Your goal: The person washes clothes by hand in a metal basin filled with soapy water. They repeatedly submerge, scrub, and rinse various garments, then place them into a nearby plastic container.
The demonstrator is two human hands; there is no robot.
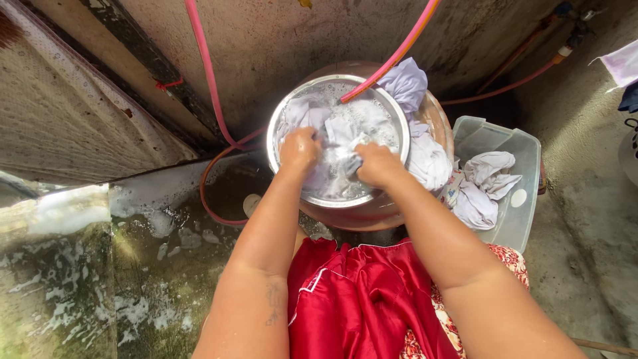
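Both hands, left hand (300, 150) and right hand (376, 164), clench one white cloth (342, 133) in one steel basin (274, 126), seemingly soapy.

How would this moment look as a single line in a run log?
left hand: gripping white cloth | right hand: gripping same cloth | place: soapy metal basin | nearby: pink hose, clear tub of clothes

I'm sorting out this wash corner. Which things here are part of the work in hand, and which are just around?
In use: left hand, right hand, white cloth, metal basin, pink hose.
Around: clear tub of wrung cloths, lilac cloth.
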